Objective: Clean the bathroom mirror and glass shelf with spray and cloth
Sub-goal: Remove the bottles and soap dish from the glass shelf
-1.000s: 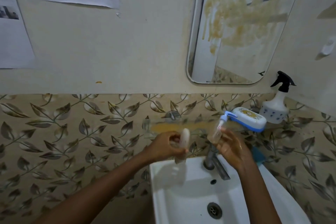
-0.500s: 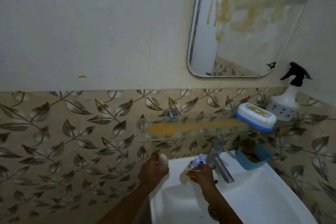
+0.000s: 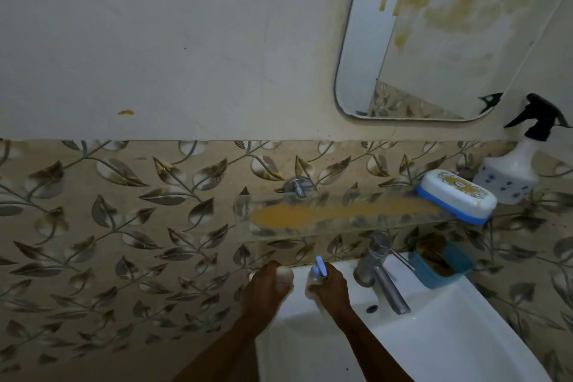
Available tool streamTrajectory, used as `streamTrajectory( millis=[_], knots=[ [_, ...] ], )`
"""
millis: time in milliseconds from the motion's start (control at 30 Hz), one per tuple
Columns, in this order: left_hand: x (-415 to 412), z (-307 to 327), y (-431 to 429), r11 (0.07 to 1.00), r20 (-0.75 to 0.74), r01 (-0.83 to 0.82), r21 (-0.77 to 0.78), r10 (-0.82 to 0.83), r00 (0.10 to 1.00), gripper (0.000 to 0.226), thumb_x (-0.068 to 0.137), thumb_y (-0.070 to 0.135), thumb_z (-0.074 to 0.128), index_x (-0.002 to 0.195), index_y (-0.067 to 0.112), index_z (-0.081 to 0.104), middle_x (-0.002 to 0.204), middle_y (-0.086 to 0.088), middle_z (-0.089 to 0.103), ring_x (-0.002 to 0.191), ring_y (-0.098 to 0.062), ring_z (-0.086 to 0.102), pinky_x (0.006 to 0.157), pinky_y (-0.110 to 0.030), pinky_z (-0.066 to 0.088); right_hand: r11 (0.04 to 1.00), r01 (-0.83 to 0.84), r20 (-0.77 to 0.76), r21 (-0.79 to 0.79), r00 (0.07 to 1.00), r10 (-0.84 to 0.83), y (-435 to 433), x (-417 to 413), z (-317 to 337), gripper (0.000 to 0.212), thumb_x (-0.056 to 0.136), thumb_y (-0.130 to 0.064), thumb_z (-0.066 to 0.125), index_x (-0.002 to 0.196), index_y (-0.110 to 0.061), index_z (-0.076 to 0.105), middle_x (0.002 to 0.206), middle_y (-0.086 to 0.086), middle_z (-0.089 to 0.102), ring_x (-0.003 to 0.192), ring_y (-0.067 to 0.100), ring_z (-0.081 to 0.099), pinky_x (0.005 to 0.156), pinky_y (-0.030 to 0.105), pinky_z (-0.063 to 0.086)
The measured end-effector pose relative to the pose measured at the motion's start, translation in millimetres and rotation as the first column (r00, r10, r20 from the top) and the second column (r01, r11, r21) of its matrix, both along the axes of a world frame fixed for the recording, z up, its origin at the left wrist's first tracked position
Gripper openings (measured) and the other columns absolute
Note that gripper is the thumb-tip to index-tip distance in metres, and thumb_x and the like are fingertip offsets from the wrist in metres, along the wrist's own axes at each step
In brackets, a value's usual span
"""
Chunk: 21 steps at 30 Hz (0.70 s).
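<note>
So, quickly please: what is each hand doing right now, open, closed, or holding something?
Left hand: closed around a small pale bottle.
Right hand: closed around a small bottle with a blue cap.

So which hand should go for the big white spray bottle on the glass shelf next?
Probably the right hand: it is nearer the white spray bottle with the black trigger at the glass shelf's right end. It first must put down its small blue-capped bottle; the left hand is farther and also full.

Home bathroom: washbasin (image 3: 449,335), tap (image 3: 379,270), mirror (image 3: 434,40), tiles (image 3: 108,226).
</note>
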State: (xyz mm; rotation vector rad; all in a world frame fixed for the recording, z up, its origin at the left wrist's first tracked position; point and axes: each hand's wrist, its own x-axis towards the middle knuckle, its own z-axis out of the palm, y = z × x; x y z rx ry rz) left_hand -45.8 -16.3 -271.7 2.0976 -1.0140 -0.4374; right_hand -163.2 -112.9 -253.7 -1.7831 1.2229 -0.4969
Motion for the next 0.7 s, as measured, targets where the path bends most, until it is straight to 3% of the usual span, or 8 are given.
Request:
streamTrajectory(
  millis=[67, 200, 333, 433, 567, 700],
  knots=[
    [2.3, -4.4, -0.5, 1.000, -0.016, 0.008, -0.012, -0.008, 1.000, 0.033, 0.075, 0.041, 0.070, 0.101, 0.025, 0.057, 0.102, 0.009, 0.063, 0.094, -0.016, 0.060, 0.078, -0.032, 0.047, 0.999, -0.007, -0.004, 0.031, 1.000, 0.007, -0.3, -0.4, -1.5, 0.039, 0.071, 0.012, 0.060, 0.104, -0.009, 0.059, 0.093, 0.005, 0.059, 0.089, 0.021, 0.056, 0.072, 0.022, 0.042],
    [3.9, -9.9, 0.0, 0.997, -0.050, -0.011, -0.070, 0.007, 0.999, 0.031, 0.073, 0.037, 0.072, 0.100, 0.027, 0.058, 0.100, 0.008, 0.066, 0.092, -0.015, 0.061, 0.079, -0.035, 0.049, 0.998, 0.029, -0.003, 0.048, 1.000, -0.029, 0.2, 0.4, -7.9, 0.031, 0.073, 0.012, 0.059, 0.094, -0.010, 0.057, 0.093, 0.009, 0.061, 0.088, 0.022, 0.056, 0.069, 0.021, 0.041],
    [2.9, -11.9, 0.1, 0.996, -0.053, -0.036, -0.087, 0.031, 0.998, 0.035, 0.068, 0.038, 0.076, 0.097, 0.031, 0.058, 0.097, 0.010, 0.066, 0.089, -0.012, 0.061, 0.076, -0.033, 0.050, 0.996, 0.050, -0.014, 0.069, 0.999, -0.049, 4.4, 2.4, -10.6, 0.033, 0.075, 0.009, 0.061, 0.106, 0.000, 0.059, 0.094, 0.010, 0.061, 0.091, 0.025, 0.059, 0.075, 0.025, 0.044],
    [5.0, -16.2, -1.9, 0.994, -0.056, -0.034, -0.102, 0.029, 0.998, 0.045, 0.063, 0.041, 0.077, 0.102, 0.030, 0.058, 0.101, 0.008, 0.065, 0.094, -0.014, 0.060, 0.079, -0.035, 0.051, 0.997, 0.052, -0.011, 0.063, 0.999, -0.052, 7.3, 3.2, -12.9, 0.046, 0.069, 0.007, 0.069, 0.111, -0.005, 0.057, 0.099, 0.013, 0.064, 0.097, 0.030, 0.061, 0.080, 0.028, 0.047],
    [7.8, -20.4, -1.4, 0.991, -0.070, -0.038, -0.128, 0.029, 0.997, 0.062, 0.054, 0.052, 0.074, 0.109, 0.028, 0.056, 0.108, 0.004, 0.063, 0.101, -0.019, 0.057, 0.085, -0.040, 0.050, 0.996, 0.070, 0.012, 0.054, 0.997, -0.071, 7.7, -1.3, -11.9, 0.036, 0.068, 0.006, 0.068, 0.101, -0.007, 0.058, 0.100, 0.014, 0.065, 0.094, 0.030, 0.062, 0.086, 0.039, 0.052],
    [3.8, -11.2, 0.1, 0.978, 0.011, -0.089, -0.186, 0.093, 0.996, 0.048, 0.068, 0.052, 0.062, 0.106, 0.023, 0.060, 0.108, -0.001, 0.064, 0.103, -0.024, 0.057, 0.088, -0.042, 0.046, 0.990, 0.108, -0.003, 0.087, 0.994, -0.108, 6.2, -21.6, -15.4, 0.055, 0.061, -0.005, 0.072, 0.113, -0.014, 0.056, 0.113, 0.006, 0.056, 0.107, 0.026, 0.056, 0.091, 0.037, 0.047]
  ],
)
